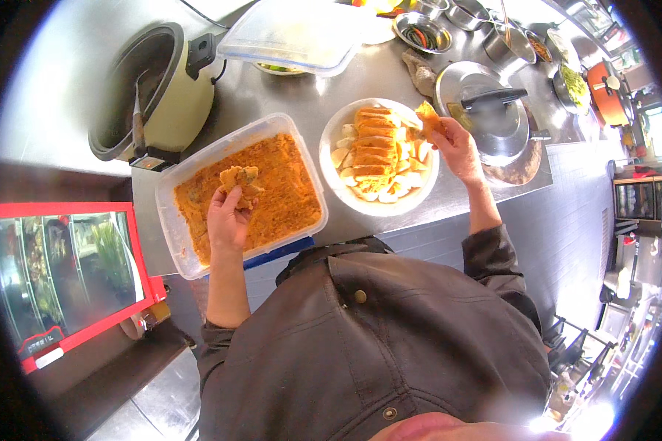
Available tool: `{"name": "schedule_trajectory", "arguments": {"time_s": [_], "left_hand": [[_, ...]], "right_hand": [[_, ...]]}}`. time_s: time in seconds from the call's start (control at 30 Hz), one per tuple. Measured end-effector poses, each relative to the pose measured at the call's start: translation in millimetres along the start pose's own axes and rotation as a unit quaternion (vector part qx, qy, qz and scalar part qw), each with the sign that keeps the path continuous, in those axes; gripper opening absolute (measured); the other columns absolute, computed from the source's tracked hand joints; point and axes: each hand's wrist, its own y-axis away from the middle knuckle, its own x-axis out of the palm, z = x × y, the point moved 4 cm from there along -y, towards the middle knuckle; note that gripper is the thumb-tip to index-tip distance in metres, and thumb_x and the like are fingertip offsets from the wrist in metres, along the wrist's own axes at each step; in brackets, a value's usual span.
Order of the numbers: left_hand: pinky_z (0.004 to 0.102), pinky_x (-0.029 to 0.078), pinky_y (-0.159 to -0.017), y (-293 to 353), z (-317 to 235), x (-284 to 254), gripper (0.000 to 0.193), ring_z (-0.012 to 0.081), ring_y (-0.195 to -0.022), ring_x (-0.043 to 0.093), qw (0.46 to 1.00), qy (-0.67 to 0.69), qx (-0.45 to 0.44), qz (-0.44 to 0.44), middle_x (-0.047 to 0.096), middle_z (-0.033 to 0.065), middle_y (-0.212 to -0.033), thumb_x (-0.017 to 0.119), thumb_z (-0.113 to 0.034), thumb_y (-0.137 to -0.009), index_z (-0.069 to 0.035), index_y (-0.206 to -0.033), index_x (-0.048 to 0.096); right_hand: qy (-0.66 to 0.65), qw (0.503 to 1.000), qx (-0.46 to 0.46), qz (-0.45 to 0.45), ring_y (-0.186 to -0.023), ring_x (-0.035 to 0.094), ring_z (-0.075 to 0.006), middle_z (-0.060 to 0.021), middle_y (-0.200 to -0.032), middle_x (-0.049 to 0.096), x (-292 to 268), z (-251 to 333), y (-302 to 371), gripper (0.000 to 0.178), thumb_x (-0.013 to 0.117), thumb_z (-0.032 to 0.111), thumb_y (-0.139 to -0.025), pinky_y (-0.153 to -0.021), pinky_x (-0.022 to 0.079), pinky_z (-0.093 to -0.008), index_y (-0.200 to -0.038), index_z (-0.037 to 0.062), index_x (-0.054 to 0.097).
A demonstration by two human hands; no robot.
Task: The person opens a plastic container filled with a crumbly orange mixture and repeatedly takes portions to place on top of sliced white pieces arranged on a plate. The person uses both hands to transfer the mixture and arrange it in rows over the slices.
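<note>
Head view: your left hand (229,220) is over the tub (189,257), fingers pinched on a lumpy coated piece (240,182) above the orange paste (287,176). Your right hand (458,151) is at the right side of the plate (334,125), fingers closed narrowly on the end of an orange piece (426,117); you cannot tell from here whether it touches the rim. On the plate, a row of coated slices (375,151) lies over pale slices (342,158).

Use light grips, since both pieces look soft and apt to tear, and let loose paste drop inside the tub. Work low over the plate so you don't nudge the row.

Tub and plate stand just beside each other, so lift over both rims. The lidded pot (485,121) crowds your right; the bench's (246,95) front edge is near you. Bare steel beyond the tub gives you more room.
</note>
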Motion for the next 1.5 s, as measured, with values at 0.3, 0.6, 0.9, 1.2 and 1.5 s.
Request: {"name": "schedule_trajectory", "arguments": {"time_s": [0.3,0.6,0.9,1.2,1.5], "left_hand": [[0.0349,0.054,-0.071,-5,20,30,0.024,0.0192,-0.093,0.062,0.999,-0.031,0.019,-0.012,0.062,0.0056,-0.106,0.057,-0.003,-0.088,-0.007,-0.111,0.054],[0.0329,0.054,-0.073,8,24,41,0.024,0.0195,-0.095,0.062,0.998,-0.031,0.049,-0.035,0.062,0.0065,-0.107,0.055,-0.004,-0.089,-0.005,-0.113,0.054],[0.0338,0.054,-0.071,18,27,53,0.024,0.0186,-0.093,0.061,0.997,-0.027,0.051,-0.048,0.062,0.0073,-0.106,0.056,-0.001,-0.088,-0.006,-0.111,0.054],[0.0341,0.054,-0.07,23,26,59,0.024,0.021,-0.094,0.062,0.996,-0.044,0.057,-0.046,0.062,0.0072,-0.108,0.054,-0.003,-0.09,-0.005,-0.113,0.053],[0.0287,0.051,-0.076,11,25,166,0.03,0.0146,-0.09,0.06,0.934,-0.326,0.055,0.137,0.062,0.0058,-0.105,0.059,-0.007,-0.087,0.0,-0.115,0.053]], "right_hand": [[0.04,0.972,0.04,0.229,-0.084,0.059,-0.0153,-0.0085,-0.092,0.064,-6,-52,-35,0.029,0.059,0.012,-0.084,-0.077,0.047,-0.0292,-0.108,-0.0027,0.057],[0.097,0.962,0.003,0.254,-0.078,0.061,-0.0156,-0.0096,-0.088,0.064,11,-73,-69,0.031,0.062,0.014,-0.083,-0.071,0.049,-0.0287,-0.109,-0.0011,0.056],[0.252,0.956,-0.032,0.146,-0.091,0.061,-0.0291,-0.014,-0.095,0.061,8,-65,-62,0.037,0.068,0.025,-0.077,-0.081,0.048,-0.0365,-0.107,0.0058,0.059],[0.231,0.962,-0.036,0.145,-0.095,0.059,-0.0314,-0.0143,-0.104,0.056,13,-64,-55,0.039,0.067,0.028,-0.078,-0.084,0.047,-0.0382,-0.112,0.0086,0.06],[0.138,0.989,-0.021,0.053,-0.08,0.064,-0.0277,-0.014,-0.101,0.061,-7,-51,-53,0.035,0.065,0.025,-0.082,-0.075,0.051,-0.0365,-0.111,0.0063,0.061]]}}
